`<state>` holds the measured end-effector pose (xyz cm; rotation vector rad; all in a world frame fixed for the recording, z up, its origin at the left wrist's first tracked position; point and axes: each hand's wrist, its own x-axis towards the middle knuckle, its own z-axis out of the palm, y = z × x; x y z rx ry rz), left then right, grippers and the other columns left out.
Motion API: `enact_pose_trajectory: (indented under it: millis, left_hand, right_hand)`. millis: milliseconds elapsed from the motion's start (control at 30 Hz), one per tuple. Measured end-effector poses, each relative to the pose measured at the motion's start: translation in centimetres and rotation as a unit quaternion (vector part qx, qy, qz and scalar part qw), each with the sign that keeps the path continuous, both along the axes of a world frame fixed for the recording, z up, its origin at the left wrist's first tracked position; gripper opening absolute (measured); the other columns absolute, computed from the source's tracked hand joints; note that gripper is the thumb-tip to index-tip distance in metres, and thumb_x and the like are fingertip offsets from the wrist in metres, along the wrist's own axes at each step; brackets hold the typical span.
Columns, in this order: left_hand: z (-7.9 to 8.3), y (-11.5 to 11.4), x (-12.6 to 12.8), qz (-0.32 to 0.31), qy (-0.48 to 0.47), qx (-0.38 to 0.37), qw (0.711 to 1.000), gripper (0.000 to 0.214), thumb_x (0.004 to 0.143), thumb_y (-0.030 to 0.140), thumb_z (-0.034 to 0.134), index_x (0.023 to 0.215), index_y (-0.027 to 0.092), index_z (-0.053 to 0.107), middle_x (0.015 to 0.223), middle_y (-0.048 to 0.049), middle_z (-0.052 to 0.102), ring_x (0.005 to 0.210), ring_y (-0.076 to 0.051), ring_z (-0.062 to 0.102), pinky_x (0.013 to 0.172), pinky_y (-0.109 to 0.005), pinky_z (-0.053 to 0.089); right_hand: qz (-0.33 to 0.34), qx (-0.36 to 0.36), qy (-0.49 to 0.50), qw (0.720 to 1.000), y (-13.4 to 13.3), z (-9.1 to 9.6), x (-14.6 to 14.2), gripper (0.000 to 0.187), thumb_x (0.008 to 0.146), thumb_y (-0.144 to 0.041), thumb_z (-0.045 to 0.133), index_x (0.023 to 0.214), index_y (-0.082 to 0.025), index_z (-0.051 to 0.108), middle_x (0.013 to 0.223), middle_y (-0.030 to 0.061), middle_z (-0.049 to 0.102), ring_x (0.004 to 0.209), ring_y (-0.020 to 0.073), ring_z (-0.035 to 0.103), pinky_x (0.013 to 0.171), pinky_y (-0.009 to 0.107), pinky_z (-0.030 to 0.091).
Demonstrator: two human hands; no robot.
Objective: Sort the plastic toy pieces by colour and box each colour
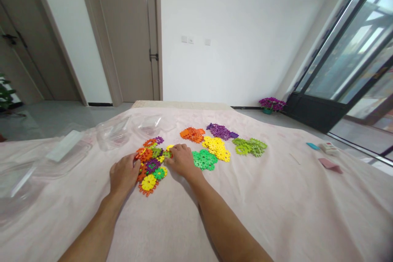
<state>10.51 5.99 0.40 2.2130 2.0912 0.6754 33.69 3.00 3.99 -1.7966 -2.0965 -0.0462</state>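
A mixed pile of flat, notched plastic snowflake-shaped building discs (152, 166), in orange, purple, yellow and green, lies on the cloth between my hands. My left hand (123, 175) rests against the pile's left edge beside orange pieces, thumb a little apart from the bent fingers; it appears to hold nothing. On the right edge, my right hand (181, 159) has its fingers closed on a light green disc (167, 154), partly hidden by the fingertips. Past my right hand are sorted heaps: orange discs (192, 134), purple discs (220, 131), yellow discs (216, 148), green discs (204, 160) and light green discs (250, 147).
Several clear plastic containers (113, 134) stand along the left of the pink tablecloth (276, 196). Toward the right edge lie a blue item (312, 146), a small white box (328, 148), a pink folded piece (330, 165) and a thin white stick (295, 159).
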Motion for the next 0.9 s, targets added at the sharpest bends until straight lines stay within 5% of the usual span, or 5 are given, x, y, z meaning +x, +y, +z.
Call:
enact_pose_trajectory:
  millis: [400,600,900]
  left_hand:
    - [0.1,-0.1,0.0,0.0,0.006,-0.001,1.0,0.048,0.099,0.038,0.031,0.133,0.019,0.059,0.135,-0.011,0.064,0.123,-0.027,0.058,0.105,-0.042,0.038]
    - [0.2,0.0,-0.1,-0.01,0.002,-0.009,1.0,0.049,0.099,0.039,0.029,0.133,0.018,0.059,0.135,-0.0124,0.064,0.125,-0.028,0.058,0.104,-0.042,0.038]
    - [0.0,0.0,-0.2,-0.008,0.001,-0.01,1.0,0.051,0.099,0.039,0.028,0.134,0.018,0.058,0.134,-0.0134,0.064,0.123,-0.029,0.058,0.104,-0.045,0.039]
  right_hand:
    - [-0.031,-0.005,0.045,0.998,0.4,0.3,0.7,0.039,0.083,-0.031,0.068,0.12,-0.019,0.064,0.113,0.0107,0.067,0.108,0.027,0.056,0.092,0.037,0.041]
    - [-0.076,0.019,0.146,0.986,1.0,0.7,4.0,0.044,0.082,-0.021,0.07,0.125,-0.021,0.061,0.121,0.0086,0.065,0.111,0.0229,0.058,0.092,0.033,0.043]
    - [-0.228,0.054,0.259,0.937,0.8,1.1,10.8,0.05,0.078,-0.027,0.073,0.126,-0.022,0.063,0.103,0.0034,0.071,0.094,0.0205,0.065,0.079,0.03,0.045]
